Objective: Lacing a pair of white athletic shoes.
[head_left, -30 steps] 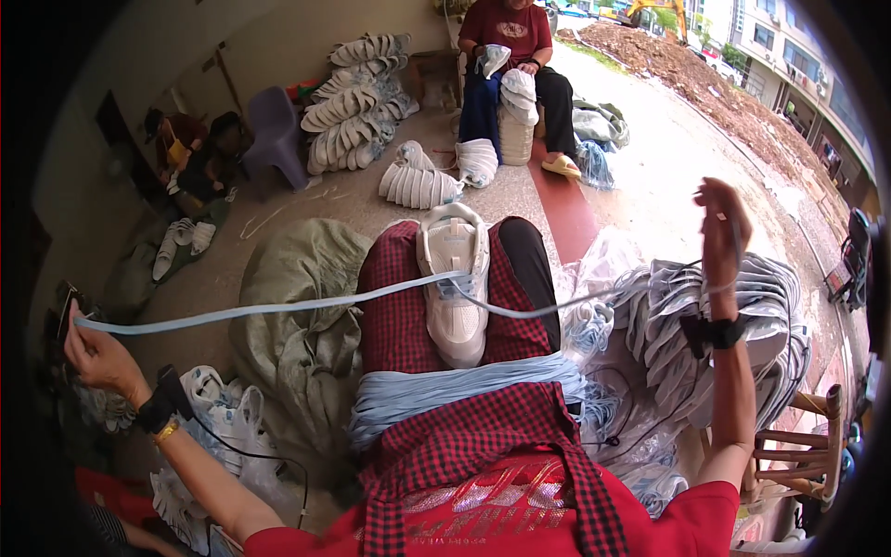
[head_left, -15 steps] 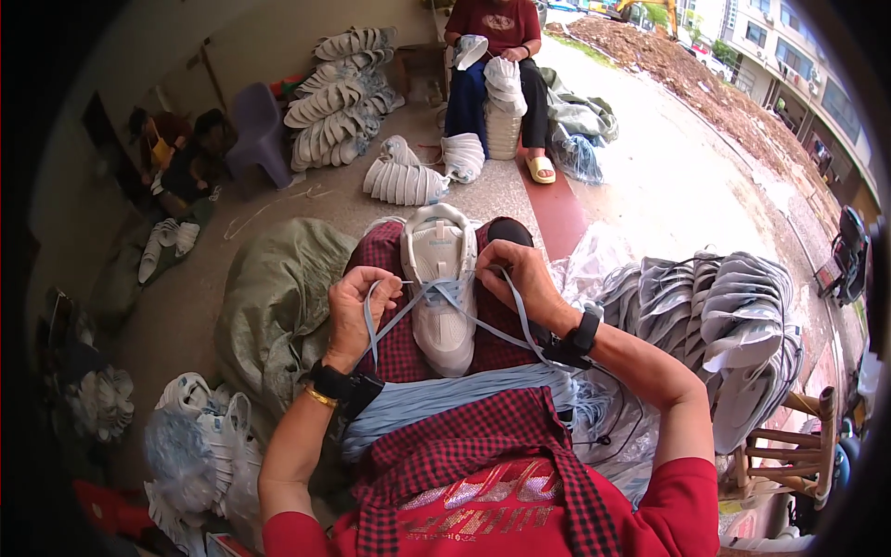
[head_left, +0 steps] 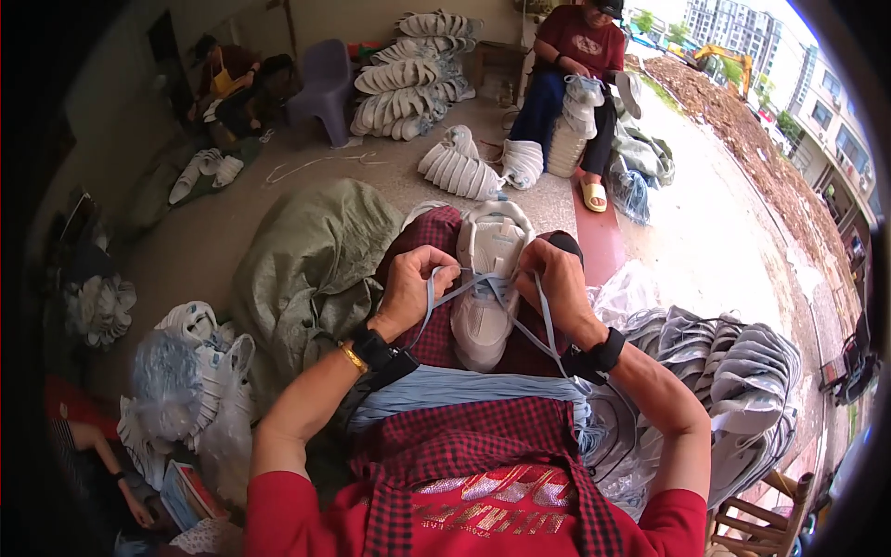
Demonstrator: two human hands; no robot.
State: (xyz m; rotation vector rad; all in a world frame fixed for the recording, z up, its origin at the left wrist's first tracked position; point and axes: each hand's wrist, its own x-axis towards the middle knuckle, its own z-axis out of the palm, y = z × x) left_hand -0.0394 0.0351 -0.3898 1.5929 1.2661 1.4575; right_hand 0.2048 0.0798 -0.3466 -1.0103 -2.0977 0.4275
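A white sneaker upper (head_left: pixel 483 336) rests on my lap, its toe toward me and its opening away. Pale blue shoelace (head_left: pixel 483 280) runs through its lower eyelets, and both ends come out to the sides. My left hand (head_left: pixel 419 286) pinches one lace end beside the shoe's left edge. At the right edge my right hand (head_left: pixel 562 283) is closed on the other end, close to the eyelets. A thick bundle of pale blue laces (head_left: pixel 464 395) lies across my lap, over a red and black checked apron (head_left: pixel 464 441).
Stacked shoe uppers (head_left: pixel 742 367) stand at my right by a bamboo stool (head_left: pixel 766 520). A green sack (head_left: pixel 311 260) and bagged uppers (head_left: pixel 190 371) lie left. Ahead, a seated person (head_left: pixel 580 56) handles uppers. A bare arm (head_left: pixel 111 464) shows at lower left.
The view has turned left, so the scene sits farther right. Both hands keep the laces. The person opposite has changed their hold on the uppers. A bare arm has appeared at lower left.
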